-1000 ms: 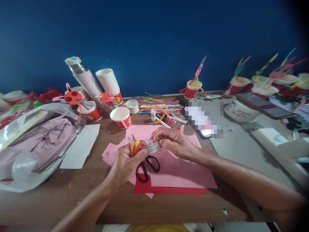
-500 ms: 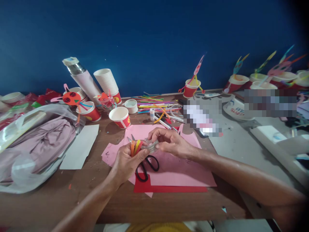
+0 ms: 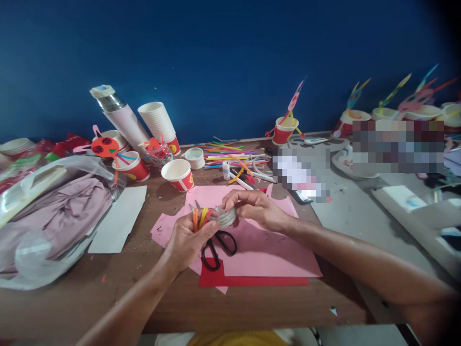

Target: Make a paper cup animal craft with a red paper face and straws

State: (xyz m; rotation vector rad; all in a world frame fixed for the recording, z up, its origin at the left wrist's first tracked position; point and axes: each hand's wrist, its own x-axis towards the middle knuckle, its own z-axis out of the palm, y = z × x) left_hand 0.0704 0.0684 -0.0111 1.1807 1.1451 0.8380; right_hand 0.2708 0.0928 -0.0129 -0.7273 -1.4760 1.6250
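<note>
A roll of clear tape is held between my two hands, above a sheet of pink paper. My left hand has its fingers closed round short orange, yellow and red strips, and its thumb presses the near side of the tape roll. At the roll's right edge, my right hand pinches with curled fingers; whether it has a loose tape end cannot be made out. Scissors with black handles lie on the paper beneath my hands, their blade tips pointing away.
Red paper shows beneath the pink sheet. Beyond stand a paper cup, a small white bottle and many coloured sticks. A flask and stacked cups are behind, left. A plastic bag lies left; decorated cups stand right.
The tape roll has turned so that more of its ring shows between my hands. My fingers have shifted slightly on it; the scissors and paper lie as before.
</note>
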